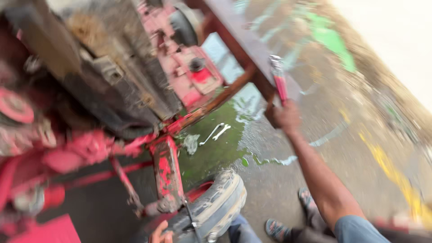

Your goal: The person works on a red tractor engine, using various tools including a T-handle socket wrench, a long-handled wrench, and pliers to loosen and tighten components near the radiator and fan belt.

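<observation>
A red-handled pipe wrench [279, 78] with a grey metal head stands upright against the rusty frame bar [243, 45] of a red machine. The right hand [283, 118] is wrapped around its lower handle, arm stretched out. The left hand [158, 234] rests by the grey tyre [216, 207]; its grip is unclear.
</observation>
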